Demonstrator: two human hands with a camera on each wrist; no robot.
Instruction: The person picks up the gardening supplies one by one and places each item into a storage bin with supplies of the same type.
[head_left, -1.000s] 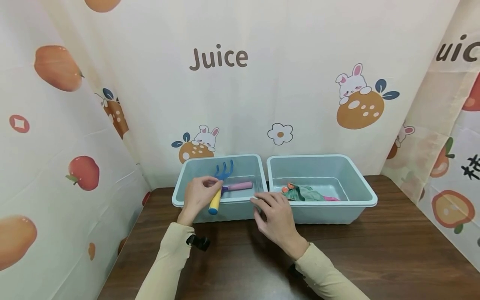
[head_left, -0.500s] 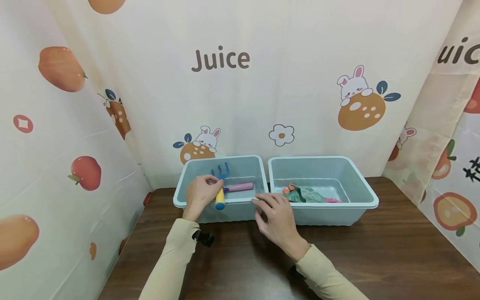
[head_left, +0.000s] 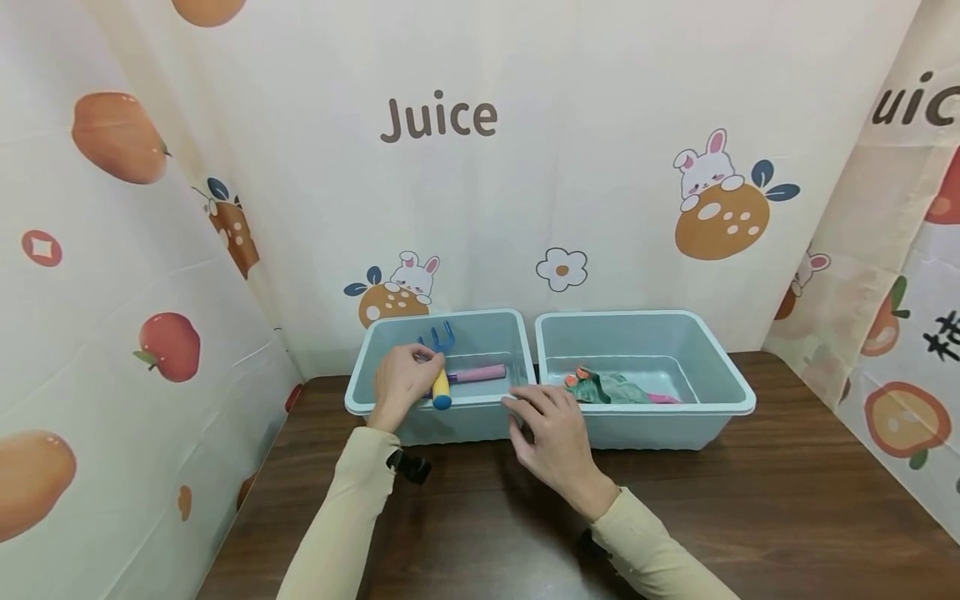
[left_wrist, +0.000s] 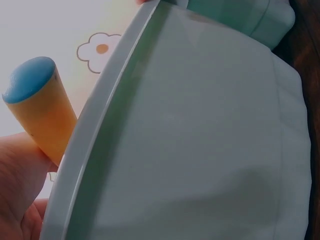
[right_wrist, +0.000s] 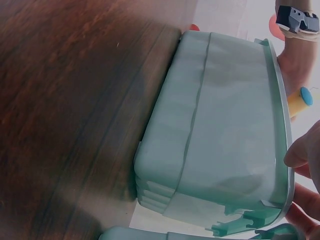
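The toy rake (head_left: 439,367), blue-tined with a yellow handle, sits low over the near rim of the left bin (head_left: 480,323), gripped in the curled fingers of the left hand (head_left: 400,383). At that bin's near right corner the right hand (head_left: 552,440) rests, fingers relaxed and touching the rim. A pink-handled tool (head_left: 480,373) lies inside the left bin, behind the rake. Just right of it stands the right bin (head_left: 720,367), holding crumpled green gloves (head_left: 609,387).

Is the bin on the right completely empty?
No, the pale green plastic bin on the right holds a crumpled green cloth with orange spots lying on its floor.
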